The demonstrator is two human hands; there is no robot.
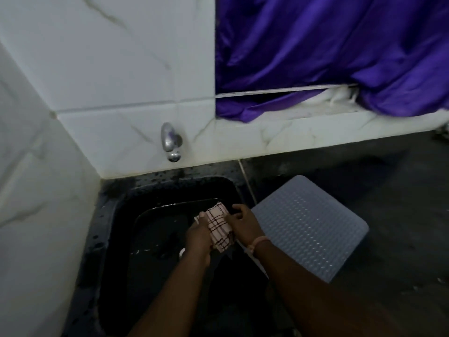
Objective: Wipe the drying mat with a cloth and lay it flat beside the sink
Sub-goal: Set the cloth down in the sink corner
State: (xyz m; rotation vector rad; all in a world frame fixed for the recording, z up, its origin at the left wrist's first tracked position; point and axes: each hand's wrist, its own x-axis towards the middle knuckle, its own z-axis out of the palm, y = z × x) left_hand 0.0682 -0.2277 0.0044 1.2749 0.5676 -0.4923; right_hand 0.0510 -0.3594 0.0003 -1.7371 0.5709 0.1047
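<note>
A pale checked cloth with dark lines is bunched between both hands over the black sink. My left hand grips its left side. My right hand grips its right side, with a pale band on that wrist. The translucent grey drying mat, dotted with raised bumps, lies flat on the dark counter just right of the sink. Neither hand touches the mat.
A chrome tap sticks out of the white marble-look tiled wall above the sink. A purple curtain hangs over a ledge at the back right. The dark counter runs on to the right of the mat.
</note>
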